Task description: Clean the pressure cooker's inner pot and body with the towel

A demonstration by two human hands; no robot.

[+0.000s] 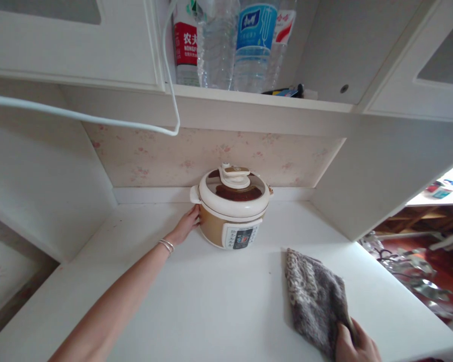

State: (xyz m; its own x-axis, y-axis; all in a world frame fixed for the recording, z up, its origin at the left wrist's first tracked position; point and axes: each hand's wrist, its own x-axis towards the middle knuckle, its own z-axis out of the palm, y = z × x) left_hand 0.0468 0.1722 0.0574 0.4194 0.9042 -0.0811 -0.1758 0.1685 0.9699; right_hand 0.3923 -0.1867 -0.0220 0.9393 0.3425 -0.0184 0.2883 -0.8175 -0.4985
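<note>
A white and gold electric pressure cooker (211, 221) stands upright on the white counter against the back panel. Its control panel faces me, and its brown-topped lid is on. My left hand (189, 223) reaches out to the cooker's left side, fingers closed against the body just below the side handle; some fingertips are hidden. At the lower right, my right hand (357, 344) grips one corner of a grey, fuzzy cleaning cloth (315, 296). The cloth hangs forward from the thumb and fingers, over or against the counter; exact contact is unclear.
Above the counter (219, 301), a cabinet shelf (249, 98) holds several plastic bottles (252, 50). A white cable (136, 123) loops down in front of it at left. Side panels (381, 171) bound the recess. Clutter lies beyond the counter's right edge.
</note>
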